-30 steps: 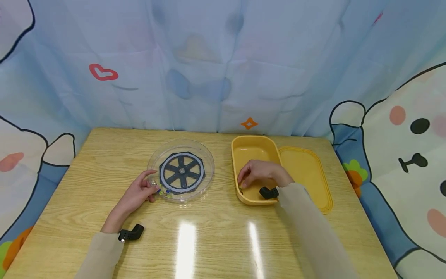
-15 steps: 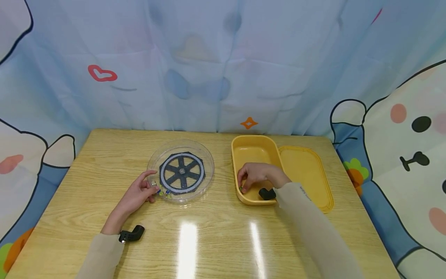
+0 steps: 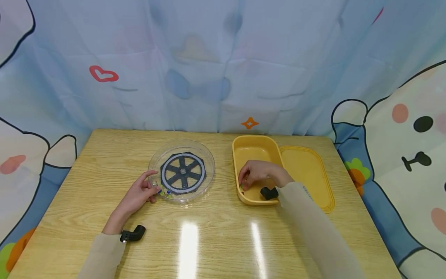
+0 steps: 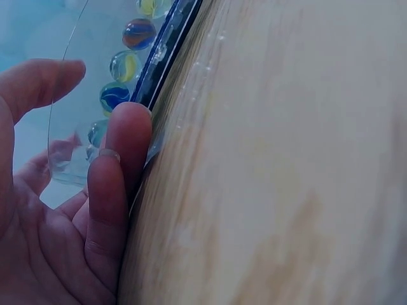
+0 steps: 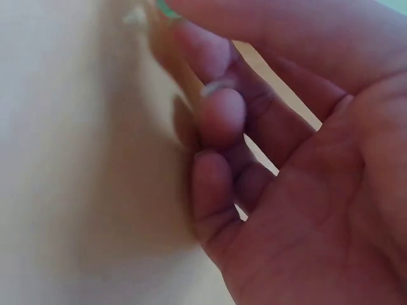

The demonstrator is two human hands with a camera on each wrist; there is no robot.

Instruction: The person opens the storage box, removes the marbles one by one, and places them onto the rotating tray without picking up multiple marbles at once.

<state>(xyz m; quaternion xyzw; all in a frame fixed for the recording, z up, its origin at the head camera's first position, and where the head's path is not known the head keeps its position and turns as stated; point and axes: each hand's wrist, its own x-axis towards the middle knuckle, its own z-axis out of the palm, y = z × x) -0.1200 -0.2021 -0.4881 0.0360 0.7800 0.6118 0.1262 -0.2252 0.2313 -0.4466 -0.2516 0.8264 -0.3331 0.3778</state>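
Hands work on either side of a wooden table point(image 3: 216, 232) before a cartoon-printed curtain point(image 3: 223, 66). At the table's 10 o'clock sits a clear round dish point(image 3: 205, 155) with a dark spoked wheel point(image 3: 182, 171) at its centre; the left hand point(image 3: 139, 193) rests against the dish's 7 o'clock rim, fingers relaxed and gripping nothing, one fingertip point(image 4: 127, 136) pressed to the wall in the left wrist view. Marbles point(image 4: 127, 63), blue, yellow and orange-swirled, lie in a row inside the dish between the wall and the wheel, just beside that fingertip. At 2 o'clock stands a yellow box point(image 3: 252, 149), its lid point(image 3: 306, 174) lying flat and touching its 3 o'clock side. The right hand point(image 3: 259, 172) reaches into the box near its 7 o'clock corner, fingers curled together; the right wrist view shows a sliver of green point(image 5: 166, 7) at the fingertips, but whether it is pinched cannot be told. Black wrist cameras point(image 3: 132, 234) sit at both cuffs.
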